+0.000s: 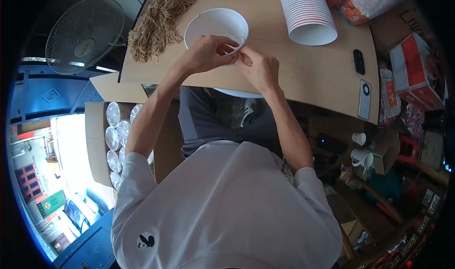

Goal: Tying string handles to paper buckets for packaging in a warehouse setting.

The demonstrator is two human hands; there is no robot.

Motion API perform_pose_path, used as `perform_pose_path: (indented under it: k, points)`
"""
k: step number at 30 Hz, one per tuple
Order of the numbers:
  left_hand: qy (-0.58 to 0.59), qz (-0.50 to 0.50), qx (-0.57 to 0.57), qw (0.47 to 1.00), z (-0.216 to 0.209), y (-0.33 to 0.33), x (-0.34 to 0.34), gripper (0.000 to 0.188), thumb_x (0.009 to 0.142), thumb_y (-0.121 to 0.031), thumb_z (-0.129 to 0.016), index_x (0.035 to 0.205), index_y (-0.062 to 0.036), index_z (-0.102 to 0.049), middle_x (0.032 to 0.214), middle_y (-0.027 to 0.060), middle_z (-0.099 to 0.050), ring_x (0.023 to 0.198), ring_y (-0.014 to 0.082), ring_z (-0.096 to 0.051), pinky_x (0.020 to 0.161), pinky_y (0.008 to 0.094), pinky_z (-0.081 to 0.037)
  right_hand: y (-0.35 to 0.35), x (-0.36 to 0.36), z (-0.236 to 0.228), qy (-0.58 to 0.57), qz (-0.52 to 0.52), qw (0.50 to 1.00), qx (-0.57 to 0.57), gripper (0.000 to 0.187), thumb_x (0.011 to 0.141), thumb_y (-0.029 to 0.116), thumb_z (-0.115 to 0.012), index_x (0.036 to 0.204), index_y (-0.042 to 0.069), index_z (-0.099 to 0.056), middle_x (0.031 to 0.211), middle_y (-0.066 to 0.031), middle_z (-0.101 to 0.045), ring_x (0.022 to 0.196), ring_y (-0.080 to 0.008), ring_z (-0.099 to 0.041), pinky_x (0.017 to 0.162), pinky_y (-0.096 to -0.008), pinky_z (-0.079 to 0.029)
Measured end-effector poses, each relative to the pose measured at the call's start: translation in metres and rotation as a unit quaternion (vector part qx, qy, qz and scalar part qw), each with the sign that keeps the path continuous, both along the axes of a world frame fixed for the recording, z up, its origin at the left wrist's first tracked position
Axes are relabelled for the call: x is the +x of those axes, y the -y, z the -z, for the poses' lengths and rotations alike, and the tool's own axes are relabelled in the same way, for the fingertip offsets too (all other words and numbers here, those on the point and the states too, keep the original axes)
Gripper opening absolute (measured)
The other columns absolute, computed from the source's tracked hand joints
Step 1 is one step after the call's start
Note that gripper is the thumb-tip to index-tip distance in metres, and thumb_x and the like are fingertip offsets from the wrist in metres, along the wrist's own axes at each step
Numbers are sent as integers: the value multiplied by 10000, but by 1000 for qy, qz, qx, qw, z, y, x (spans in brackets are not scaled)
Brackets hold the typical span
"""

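Observation:
A white paper tub (pixel 213 22) stands near the table's front edge, its open mouth toward me. A thin pale cord (pixel 231 36) shows inside it, and a small beige bit sticks up at its far left rim. My left hand (pixel 207 54) is bent over the near rim, fingers closed on the tub's wall. Beside it, my right hand (pixel 259 69) pinches with thumb and forefinger at the rim's near right; what lies in the pinch is too small to make out. To the left lies a thick bundle of beige twisted cords (pixel 161 20).
A long stack of nested white tubs (pixel 310 20) lies at the back right of the wooden table (pixel 322 75). A phone (pixel 364 99) and a small black object (pixel 359 62) rest near its right edge. A fan (pixel 85 39) and a carton of wrapped cups (pixel 113 138) stand left.

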State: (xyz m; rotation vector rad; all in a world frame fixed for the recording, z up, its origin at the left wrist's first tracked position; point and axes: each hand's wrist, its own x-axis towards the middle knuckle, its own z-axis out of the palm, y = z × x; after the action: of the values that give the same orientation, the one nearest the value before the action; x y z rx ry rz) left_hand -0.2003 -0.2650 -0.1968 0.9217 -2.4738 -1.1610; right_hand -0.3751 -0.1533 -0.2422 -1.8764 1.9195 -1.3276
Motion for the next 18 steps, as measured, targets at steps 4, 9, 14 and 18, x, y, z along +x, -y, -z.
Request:
perform_pose_path:
  k: [4, 9, 14, 18]
  points:
    - [15, -2, 31, 999, -10, 8, -2, 324, 921, -240, -763, 1183, -51, -785, 1009, 163, -806, 921, 225, -790, 832, 349, -606, 2, -3, 5, -6, 1, 1000, -7, 144, 874, 189, -798, 1012, 151, -785, 787, -100, -748, 721, -321, -744, 619, -413, -569]
    - [-22, 15, 4, 1000, 5, 18, 1, 275, 951, -220, -727, 1141, -31, -790, 987, 162, -804, 878, 243, -786, 807, 358, -599, 3, -2, -1, 3, -23, 1000, -15, 137, 890, 158, -793, 1021, 118, -779, 814, -111, -748, 725, -317, -744, 633, -407, -569]
    - [36, -4, -53, 998, -12, 10, -7, 258, 1018, -194, -686, 1127, 30, -750, 981, 152, -788, 941, 204, -769, 877, 337, -590, -3, -13, -18, 10, -21, 1000, -20, 154, 919, 131, -785, 1047, 54, -749, 972, -132, -717, 826, -329, -729, 715, -413, -573]
    - [-13, -17, -69, 997, -8, 8, -5, 225, 1042, -182, -649, 1118, 26, -690, 984, 146, -765, 918, 243, -761, 847, 368, -593, 5, -10, -30, 9, -24, 996, -80, 164, 913, 126, -769, 1041, 37, -717, 1047, -133, -685, 973, -349, -684, 824, -451, -567]
